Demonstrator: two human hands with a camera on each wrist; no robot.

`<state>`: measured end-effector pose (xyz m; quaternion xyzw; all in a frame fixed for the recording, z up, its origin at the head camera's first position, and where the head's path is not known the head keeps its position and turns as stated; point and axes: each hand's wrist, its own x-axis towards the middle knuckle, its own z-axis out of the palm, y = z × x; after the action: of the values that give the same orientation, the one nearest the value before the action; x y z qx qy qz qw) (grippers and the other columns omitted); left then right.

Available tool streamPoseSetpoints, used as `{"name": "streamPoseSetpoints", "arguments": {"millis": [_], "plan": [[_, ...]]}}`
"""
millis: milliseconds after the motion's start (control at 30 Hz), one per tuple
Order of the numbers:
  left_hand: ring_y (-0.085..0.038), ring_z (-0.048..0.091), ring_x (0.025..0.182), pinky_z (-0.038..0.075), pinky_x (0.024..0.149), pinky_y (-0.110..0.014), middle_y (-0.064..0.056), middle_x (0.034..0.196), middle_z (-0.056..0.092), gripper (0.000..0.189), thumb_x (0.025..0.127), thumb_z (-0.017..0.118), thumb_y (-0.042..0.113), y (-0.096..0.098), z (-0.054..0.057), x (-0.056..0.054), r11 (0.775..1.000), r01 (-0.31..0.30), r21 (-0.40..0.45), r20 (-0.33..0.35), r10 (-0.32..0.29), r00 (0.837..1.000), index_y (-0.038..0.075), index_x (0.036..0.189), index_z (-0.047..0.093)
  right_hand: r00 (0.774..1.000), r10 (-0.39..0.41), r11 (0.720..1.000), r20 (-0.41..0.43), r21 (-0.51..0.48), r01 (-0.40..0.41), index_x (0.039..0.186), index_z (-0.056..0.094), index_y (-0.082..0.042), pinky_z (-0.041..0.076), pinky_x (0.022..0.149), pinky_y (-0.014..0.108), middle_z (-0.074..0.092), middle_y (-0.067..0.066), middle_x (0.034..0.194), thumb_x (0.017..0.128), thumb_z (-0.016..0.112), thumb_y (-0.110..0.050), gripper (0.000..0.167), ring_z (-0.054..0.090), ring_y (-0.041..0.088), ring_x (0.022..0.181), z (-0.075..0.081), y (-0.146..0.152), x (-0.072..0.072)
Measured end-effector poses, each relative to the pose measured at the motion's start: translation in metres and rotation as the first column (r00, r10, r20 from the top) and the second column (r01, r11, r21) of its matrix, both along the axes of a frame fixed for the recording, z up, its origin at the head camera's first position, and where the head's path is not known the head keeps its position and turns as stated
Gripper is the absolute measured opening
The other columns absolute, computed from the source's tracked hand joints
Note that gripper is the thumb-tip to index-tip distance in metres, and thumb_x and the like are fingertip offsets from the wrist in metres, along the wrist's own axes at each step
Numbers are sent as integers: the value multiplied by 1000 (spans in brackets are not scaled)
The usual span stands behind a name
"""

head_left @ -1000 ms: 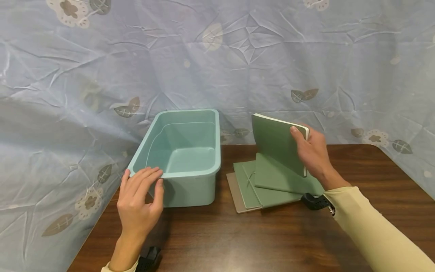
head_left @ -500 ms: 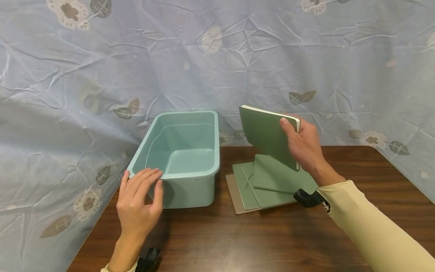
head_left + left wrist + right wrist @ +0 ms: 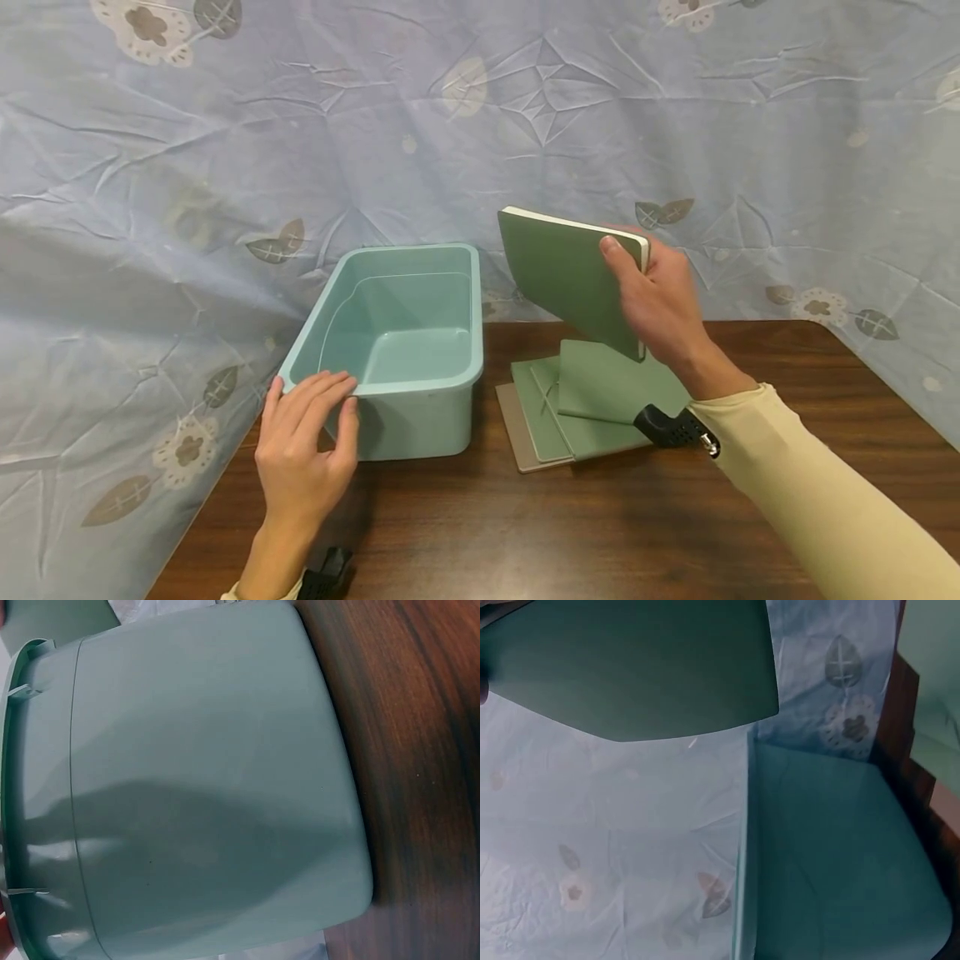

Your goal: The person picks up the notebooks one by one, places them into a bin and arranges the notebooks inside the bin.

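The right hand is holding a thin sage-green softcover notebook in the air, thumb curled across the cover and fingers closed behind the edge by the white pages. The book is hanging tilted, between the stack of flat green notebooks on the dark wooden table and the empty pale-teal plastic tub just to the left of that stack.

The left hand is resting on the tub's near-left corner, fingers straight and relaxed over the rim, gripping nothing — it is steadying rather than clamping.

The grip is sitting on one edge only, so the floppy cover could be sagging or swinging; I judge the book could slip from the pinch or fan open. Its low corner could be catching the tub's right rim, and since the tub is light and only lightly pressed, a knock could be sliding it toward the crumpled blue floral cloth behind.
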<state>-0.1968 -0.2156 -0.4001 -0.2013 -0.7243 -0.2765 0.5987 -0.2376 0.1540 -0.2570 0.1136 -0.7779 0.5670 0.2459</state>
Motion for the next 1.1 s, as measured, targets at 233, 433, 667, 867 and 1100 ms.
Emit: {"name": "streamPoseSetpoints", "arguments": {"millis": [233, 433, 667, 867, 1100], "plan": [[-41, 74, 102, 41, 114, -72, -16, 104, 82, 21, 95, 68, 14, 1, 0, -2, 1000, 2, -4, -4, -2, 1000, 3, 103, 83, 999, 45, 998, -19, -53, -46, 134, 72, -7, 64, 77, 27, 77, -8, 97, 108, 60, -31, 37, 78, 8, 86, 8, -9, 5], [-40, 74, 102, 41, 113, -73, -16, 104, 82, 21, 95, 68, 14, 1, 1, -2, 1000, 3, -6, -3, -3, 1000, 2, 103, 83, 997, 61, 996, -46, -69, -64, 132, 73, -5, 65, 76, 28, 78, -8, 96, 108, 61, -27, 35, 79, 7, 84, 14, -19, 7], [-40, 74, 101, 41, 113, -73, -16, 104, 82, 20, 94, 68, 14, 1, 1, -2, 1000, 3, -5, -7, -3, 1000, 2, 103, 82, 994, 102, 992, -49, -67, -105, 133, 72, -5, 66, 76, 31, 79, 19, 110, 108, 61, -23, 33, 79, 12, 86, 19, -34, 7], [-40, 74, 101, 41, 115, -71, -16, 104, 82, 21, 95, 68, 14, 2, 1, -2, 1000, 3, -2, -9, -3, 1000, 2, 103, 82, 990, 136, 989, -35, -57, -138, 134, 72, -5, 65, 77, 31, 78, 24, 114, 108, 60, -20, 33, 79, 15, 87, 18, -48, 8], [-40, 74, 100, 42, 114, -72, -16, 103, 82, 20, 94, 68, 14, 3, 1, -1, 1000, 0, 0, -11, 0, 1000, 2, 103, 82, 985, 173, 985, -24, -25, -173, 134, 71, -6, 65, 83, 34, 79, 20, 114, 108, 59, -20, 32, 79, 24, 96, 16, -62, 10]]}}
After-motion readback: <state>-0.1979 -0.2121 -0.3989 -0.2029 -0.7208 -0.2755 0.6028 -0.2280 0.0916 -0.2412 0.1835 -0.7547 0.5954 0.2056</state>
